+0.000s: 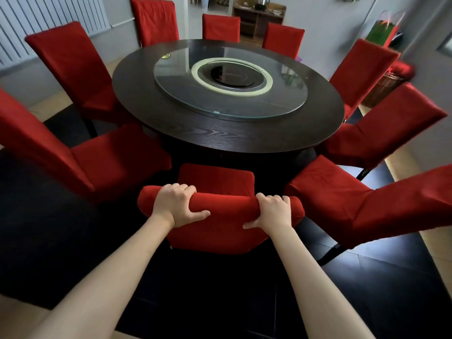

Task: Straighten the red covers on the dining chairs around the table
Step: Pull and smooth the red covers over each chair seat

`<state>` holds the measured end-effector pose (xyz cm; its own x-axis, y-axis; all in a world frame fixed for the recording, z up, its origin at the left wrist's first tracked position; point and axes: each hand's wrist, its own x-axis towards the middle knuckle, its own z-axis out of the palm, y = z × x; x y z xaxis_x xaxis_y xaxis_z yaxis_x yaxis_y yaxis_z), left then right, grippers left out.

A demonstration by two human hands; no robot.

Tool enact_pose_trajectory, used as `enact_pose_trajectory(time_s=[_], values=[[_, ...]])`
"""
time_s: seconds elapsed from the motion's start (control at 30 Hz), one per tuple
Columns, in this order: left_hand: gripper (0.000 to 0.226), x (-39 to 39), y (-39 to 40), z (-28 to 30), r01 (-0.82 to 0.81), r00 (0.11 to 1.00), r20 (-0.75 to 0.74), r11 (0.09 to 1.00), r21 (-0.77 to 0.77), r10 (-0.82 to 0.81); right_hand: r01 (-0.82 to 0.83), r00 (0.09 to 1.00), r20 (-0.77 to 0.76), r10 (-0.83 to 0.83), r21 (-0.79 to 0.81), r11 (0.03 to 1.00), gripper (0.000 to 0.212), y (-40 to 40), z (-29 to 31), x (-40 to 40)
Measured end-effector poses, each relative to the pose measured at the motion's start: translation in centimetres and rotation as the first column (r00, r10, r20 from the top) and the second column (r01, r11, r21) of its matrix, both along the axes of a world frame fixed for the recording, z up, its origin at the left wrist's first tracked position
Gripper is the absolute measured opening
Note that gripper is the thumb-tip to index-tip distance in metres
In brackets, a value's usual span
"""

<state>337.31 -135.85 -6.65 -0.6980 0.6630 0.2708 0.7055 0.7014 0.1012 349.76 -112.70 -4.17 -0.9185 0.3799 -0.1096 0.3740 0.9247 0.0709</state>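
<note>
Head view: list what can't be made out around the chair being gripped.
- Nearest chair: its legs and lower back, hidden by its own draped cover.
- Its seat: front tucked under the table.
- Left hand, right hand: fingertips curl behind the top edge.
- Far-right basket: blurred.

Both hands' fingers [277,198] curl out of sight behind the chair back [225,206].

Nine red-covered chairs ring one round tabletop [244,138]: nearest chair [220,216], two at tabletop's left [80,152] [73,67], three at far side [155,22] [220,27] [283,39], three at right [359,69] [381,128] [354,204]. One glass turntable [230,99] on tabletop. Two hands, left [176,204] and right [274,211], both on nearest chair. One wicker basket [384,86] beyond tabletop's right.
</note>
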Motion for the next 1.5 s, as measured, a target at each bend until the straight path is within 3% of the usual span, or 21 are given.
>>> enact_pose_trajectory(time_s=[0.23, 0.43, 0.63, 0.83, 1.2, 1.37, 1.5], values=[[0.091, 0.3, -0.3, 0.2, -0.054, 0.997, 0.057, 0.995, -0.080, 0.058, 0.015, 1.000, -0.011, -0.015, -0.017, 1.000, 0.077, -0.5, -0.3, 1.0], [0.073, 0.7, 0.1, 0.3, -0.093, 0.993, 0.065, 0.986, -0.137, 0.103, 0.016, 1.000, -0.001, -0.017, -0.041, 0.999, 0.077, 0.0, 0.3, 0.9], [0.075, 0.9, 0.0, 0.2, -0.083, 0.995, 0.042, 0.987, -0.139, 0.089, 0.029, 1.000, 0.001, -0.029, -0.037, 0.999, 0.075, -0.1, 0.6, 1.0], [0.089, 0.9, -0.1, 0.3, -0.057, 0.997, 0.047, 0.995, -0.080, 0.060, 0.047, 0.999, 0.001, -0.047, -0.017, 0.999, 0.075, -0.7, 0.4, 1.1], [0.088, 0.9, -0.2, 0.3, -0.055, 0.997, 0.054, 0.996, -0.067, 0.058, 0.046, 0.999, -0.015, -0.047, -0.039, 0.998, 0.074, -0.6, 0.2, 1.2], [0.088, 1.0, -0.3, 0.6, -0.048, 0.995, 0.088, 0.997, -0.059, 0.054, 0.012, 0.998, -0.067, -0.017, -0.077, 0.997, 0.079, -0.4, -0.2, 1.7], [0.083, 1.5, -0.5, 0.8, -0.008, 0.994, 0.113, 0.999, 0.050, 0.002, -0.015, 0.990, -0.140, -0.009, -0.168, 0.986, 0.095, 0.1, -0.1, 2.7]])
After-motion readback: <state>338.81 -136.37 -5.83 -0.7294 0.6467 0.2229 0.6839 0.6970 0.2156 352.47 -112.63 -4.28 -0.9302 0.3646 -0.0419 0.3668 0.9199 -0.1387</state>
